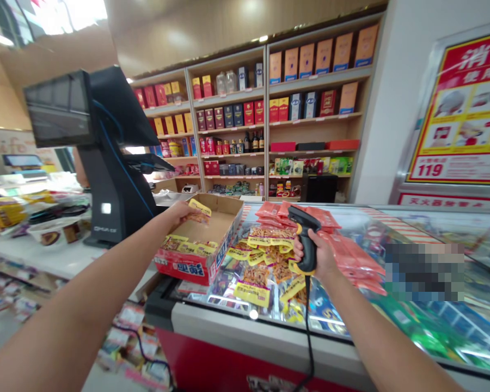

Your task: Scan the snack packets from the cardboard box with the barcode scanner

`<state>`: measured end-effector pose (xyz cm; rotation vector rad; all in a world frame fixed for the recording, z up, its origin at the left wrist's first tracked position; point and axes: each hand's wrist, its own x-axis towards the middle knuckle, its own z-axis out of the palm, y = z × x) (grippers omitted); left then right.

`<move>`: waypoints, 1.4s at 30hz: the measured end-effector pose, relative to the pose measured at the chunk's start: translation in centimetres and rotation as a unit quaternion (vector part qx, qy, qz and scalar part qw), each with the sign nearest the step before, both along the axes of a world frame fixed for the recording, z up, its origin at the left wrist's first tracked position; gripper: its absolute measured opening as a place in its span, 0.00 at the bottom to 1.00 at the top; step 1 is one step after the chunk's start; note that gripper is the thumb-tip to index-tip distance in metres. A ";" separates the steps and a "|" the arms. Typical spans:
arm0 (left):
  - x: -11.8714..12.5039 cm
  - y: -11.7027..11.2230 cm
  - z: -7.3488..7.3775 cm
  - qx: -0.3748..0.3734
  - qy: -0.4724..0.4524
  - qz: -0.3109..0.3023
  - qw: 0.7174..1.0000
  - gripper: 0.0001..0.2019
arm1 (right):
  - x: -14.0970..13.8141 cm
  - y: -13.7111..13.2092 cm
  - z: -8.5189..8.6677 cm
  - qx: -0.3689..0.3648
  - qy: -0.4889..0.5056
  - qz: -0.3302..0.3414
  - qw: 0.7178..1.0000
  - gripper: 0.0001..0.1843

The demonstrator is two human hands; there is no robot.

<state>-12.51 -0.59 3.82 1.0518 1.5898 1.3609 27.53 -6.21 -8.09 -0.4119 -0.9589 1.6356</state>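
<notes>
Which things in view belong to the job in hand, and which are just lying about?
Likely in the job:
- barcode scanner, in the right hand
- yellow-topped snack packet, in the left hand
- open cardboard box
- loose snack packets

Seemingly just around:
- orange-red packets
- checkout terminal
- wall poster

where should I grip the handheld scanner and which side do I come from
I'd hold the scanner by its handle, from the right, as the right hand does: the narrow handle stands nearly upright below the jutting scanning head, and the cord hangs from its bottom.
</notes>
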 end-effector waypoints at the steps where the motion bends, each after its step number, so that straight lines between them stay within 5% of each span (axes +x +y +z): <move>1: 0.9 -0.2 0.7 0.000 -0.025 0.006 1.000 0.10 | -0.1 0.0 0.0 -0.003 -0.003 0.001 1.000 0.18; 4: 4.6 -1.1 2.0 0.024 -0.145 -0.013 0.989 0.08 | -0.2 -0.2 0.1 -0.011 -0.014 0.009 1.000 0.19; 7: 9.1 -2.2 1.4 0.054 -0.231 -0.048 0.970 0.06 | -0.4 -0.4 0.4 -0.012 -0.026 0.017 0.999 0.20; 10: 13.6 -2.9 -1.0 0.130 -0.269 -0.062 0.952 0.11 | -0.5 -0.8 0.8 -0.003 -0.034 0.006 0.999 0.19; 16: 19.8 -1.7 -8.4 0.243 -0.280 -0.006 0.929 0.13 | -0.9 -1.6 1.4 0.007 -0.051 -0.019 0.998 0.18; 19: 20.8 -0.8 -11.5 0.259 -0.255 0.025 0.931 0.11 | -1.1 -1.6 1.3 0.002 -0.075 -0.034 0.997 0.19; 22: 20.8 -0.4 -12.9 0.270 -0.225 0.034 0.936 0.10 | -1.5 -1.5 1.1 -0.011 -0.110 -0.065 0.992 0.19; 42: 20.4 -0.6 -13.5 0.278 -0.117 0.036 0.953 0.10 | -2.0 -2.1 1.0 -0.006 -0.157 -0.071 0.985 0.17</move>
